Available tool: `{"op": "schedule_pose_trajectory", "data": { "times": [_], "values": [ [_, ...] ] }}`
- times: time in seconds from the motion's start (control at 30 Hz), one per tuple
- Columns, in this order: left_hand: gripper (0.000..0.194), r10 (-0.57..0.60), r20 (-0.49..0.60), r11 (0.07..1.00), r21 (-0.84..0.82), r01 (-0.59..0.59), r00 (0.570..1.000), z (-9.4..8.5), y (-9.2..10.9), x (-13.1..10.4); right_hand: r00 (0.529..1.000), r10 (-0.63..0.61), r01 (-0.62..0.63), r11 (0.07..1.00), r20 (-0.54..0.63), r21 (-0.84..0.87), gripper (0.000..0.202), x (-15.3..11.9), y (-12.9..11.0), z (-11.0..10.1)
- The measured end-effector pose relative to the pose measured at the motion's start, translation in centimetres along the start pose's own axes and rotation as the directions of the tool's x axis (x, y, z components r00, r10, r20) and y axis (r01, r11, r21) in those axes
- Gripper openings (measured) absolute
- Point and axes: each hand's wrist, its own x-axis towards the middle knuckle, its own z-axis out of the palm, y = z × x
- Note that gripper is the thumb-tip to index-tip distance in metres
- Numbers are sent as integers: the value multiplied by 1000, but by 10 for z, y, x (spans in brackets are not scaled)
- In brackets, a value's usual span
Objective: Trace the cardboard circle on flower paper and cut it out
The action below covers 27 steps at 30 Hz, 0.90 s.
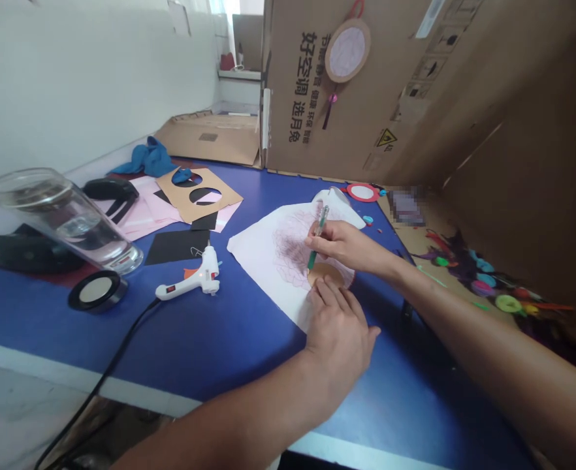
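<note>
A white sheet (pixel 263 254) with a reddish-purple, scribbled drawing lies on the blue table. On its right part rests a round tan cardboard disc (pixel 326 272). My left hand (pixel 339 320) lies over the disc's near edge, fingers stretched out and pressing it down. Closed around a green pen (pixel 318 236), my right hand (pixel 339 245) is just beyond the disc, and the pen's tip is at the disc's upper left edge. My left palm hides part of the disc and sheet.
Left of the sheet, a white glue gun (pixel 192 279) with a black cord lies near a glass of water (pixel 87 225) and a round black-rimmed object (pixel 96 290). Farther back is tan card with holes (pixel 177 196). A cardboard wall (pixel 288 85) stands behind; small colourful pieces (pixel 508 303) lie right.
</note>
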Motion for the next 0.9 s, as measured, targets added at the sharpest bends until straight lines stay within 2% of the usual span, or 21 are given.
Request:
{"op": "schedule_pose_trajectory", "data": {
  "times": [0.33, 0.67, 0.9],
  "values": [
    [85, 12, 7, 1000, -2, -12, 1000, 2, 1, -1, 997, -19, 20, 1000, 81, -2, 32, 9, 0, -2],
    [83, -6, 4, 1000, 12, 5, 1000, -3, 1, 0, 991, -9, 8, 1000, 130, 5, 41, 11, 3, 1],
    [84, 13, -42, 995, 103, -9, 999, -1, 3, -3, 991, -15, 16, 1000, 134, -6, 43, 12, 3, 1]
  ]
}}
